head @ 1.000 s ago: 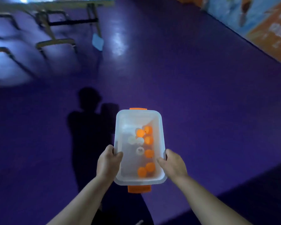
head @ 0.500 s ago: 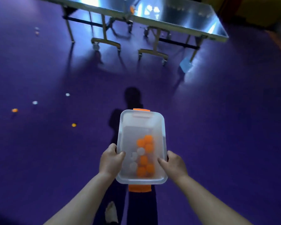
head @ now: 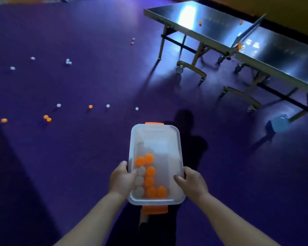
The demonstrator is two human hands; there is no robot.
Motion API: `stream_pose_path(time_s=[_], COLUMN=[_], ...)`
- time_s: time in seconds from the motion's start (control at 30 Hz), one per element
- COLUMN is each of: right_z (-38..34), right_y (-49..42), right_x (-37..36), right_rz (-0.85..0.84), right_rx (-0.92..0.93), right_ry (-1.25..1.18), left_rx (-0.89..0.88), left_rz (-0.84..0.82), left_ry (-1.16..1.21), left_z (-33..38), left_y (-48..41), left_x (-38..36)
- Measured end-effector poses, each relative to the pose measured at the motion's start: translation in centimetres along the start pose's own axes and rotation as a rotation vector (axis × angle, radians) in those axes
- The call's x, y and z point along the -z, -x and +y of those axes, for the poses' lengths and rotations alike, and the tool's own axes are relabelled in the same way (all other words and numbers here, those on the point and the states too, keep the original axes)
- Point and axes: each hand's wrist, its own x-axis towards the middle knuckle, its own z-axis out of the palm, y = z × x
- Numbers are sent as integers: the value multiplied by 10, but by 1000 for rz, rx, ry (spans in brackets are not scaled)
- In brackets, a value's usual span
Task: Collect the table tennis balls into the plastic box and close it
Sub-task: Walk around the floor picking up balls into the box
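Note:
I hold a clear plastic box (head: 167,139) with orange clips in front of me, without a lid on it. My left hand (head: 120,180) grips its left rim and my right hand (head: 192,183) grips its right rim. Several orange and white balls (head: 149,180) lie bunched at the near end of the box. On the purple floor to the left lie several loose balls: an orange one (head: 90,106), white ones (head: 108,105) (head: 137,108), an orange pair (head: 47,118), and more farther off (head: 68,61).
A table tennis table (head: 220,31) on wheeled legs stands at the upper right, with orange balls on top (head: 200,22). A pale blue object (head: 281,124) lies on the floor by its near leg. My shadow falls on the floor ahead of the box.
My view has swung left, so the table has shifted to the right and more loose balls show on the floor. The balls in the box have rolled toward the near left corner.

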Motion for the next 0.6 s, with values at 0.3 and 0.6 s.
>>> stream_pose_path(time_s=[0.3,0.6], right_z=[-107,-248], right_y=[-167,-311], right_x=[-21,-35], right_rz=[-125,-263], right_rx=[125,269], right_ry=[52,98], left_rx=[59,182], left_rz=[161,365], left_ry=[-75,-124], left_z=[23,59], left_y=[-148,-278], left_x=[55,130])
